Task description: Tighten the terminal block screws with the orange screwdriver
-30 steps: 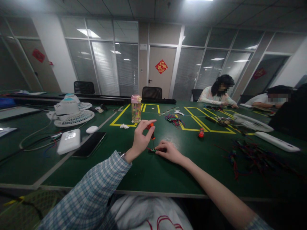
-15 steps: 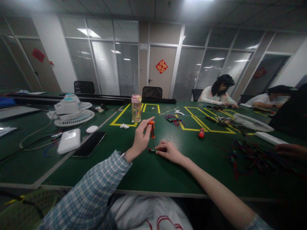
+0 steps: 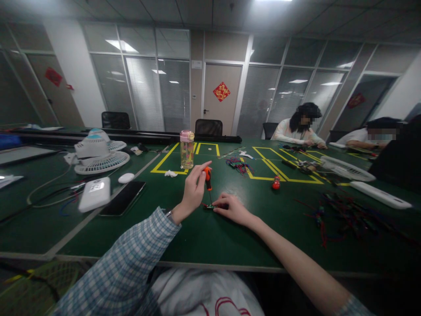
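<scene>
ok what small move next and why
Probably a small turn of the screwdriver with the left hand: that hand is at its handle, the shaft points down at the small green board, and the right hand touches the board, apparently steadying it.

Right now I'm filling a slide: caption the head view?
Left hand at an orange screwdriver, right hand holding a small green board on the table.

It is dim beneath a glaring ceiling light [image 3: 274, 0], edges stretched.
</scene>
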Motion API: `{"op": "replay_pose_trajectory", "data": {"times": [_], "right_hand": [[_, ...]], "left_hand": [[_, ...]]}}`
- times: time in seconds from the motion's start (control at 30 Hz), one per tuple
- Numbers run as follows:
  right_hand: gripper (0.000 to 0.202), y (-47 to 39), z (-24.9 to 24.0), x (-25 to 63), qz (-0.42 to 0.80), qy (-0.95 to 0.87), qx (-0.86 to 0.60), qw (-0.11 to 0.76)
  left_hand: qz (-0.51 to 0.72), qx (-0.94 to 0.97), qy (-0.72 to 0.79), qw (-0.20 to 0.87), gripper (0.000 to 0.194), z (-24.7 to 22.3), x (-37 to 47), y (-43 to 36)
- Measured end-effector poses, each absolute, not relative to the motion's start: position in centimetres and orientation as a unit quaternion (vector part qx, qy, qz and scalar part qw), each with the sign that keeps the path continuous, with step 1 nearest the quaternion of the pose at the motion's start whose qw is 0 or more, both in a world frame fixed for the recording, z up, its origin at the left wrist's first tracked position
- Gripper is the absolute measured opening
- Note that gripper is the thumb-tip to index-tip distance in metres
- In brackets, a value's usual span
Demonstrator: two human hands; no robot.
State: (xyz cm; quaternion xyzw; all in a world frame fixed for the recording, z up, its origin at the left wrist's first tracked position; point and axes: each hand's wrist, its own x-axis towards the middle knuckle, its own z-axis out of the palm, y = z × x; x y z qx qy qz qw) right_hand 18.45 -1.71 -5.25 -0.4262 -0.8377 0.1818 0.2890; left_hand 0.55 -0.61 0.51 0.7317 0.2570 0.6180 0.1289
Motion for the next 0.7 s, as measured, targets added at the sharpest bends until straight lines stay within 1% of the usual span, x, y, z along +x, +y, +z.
{"op": "replay_pose_trajectory", "data": {"times": [0.17, 0.23, 0.4, 0.5, 0.7], "right_hand": [[0.018, -1.79, -5.12, 18.44, 0.182, -0.837, -0.429, 0.287], [0.018, -1.84, -5.03, 18.41, 0.179, -0.838, -0.429, 0.286], [0.018, -1.98, -4.86, 18.36, 0.179, -0.838, -0.429, 0.286], [0.018, -2.01, -4.85, 18.38, 0.177, -0.839, -0.427, 0.287], [0.018, -1.99, -4.84, 18.37, 0.173, -0.839, -0.427, 0.288]], "left_hand": [[0.625, 0.728, 0.270, 0.083, 0.023, 0.67, 0.64, -0.73], [0.626, 0.726, 0.273, 0.081, 0.021, 0.66, 0.63, -0.78], [0.620, 0.732, 0.259, 0.116, 0.031, 0.57, 0.51, -0.72], [0.616, 0.734, 0.253, 0.128, 0.033, 0.62, 0.51, -0.69], [0.624, 0.729, 0.269, 0.086, 0.022, 0.84, 0.63, -0.92]]}}
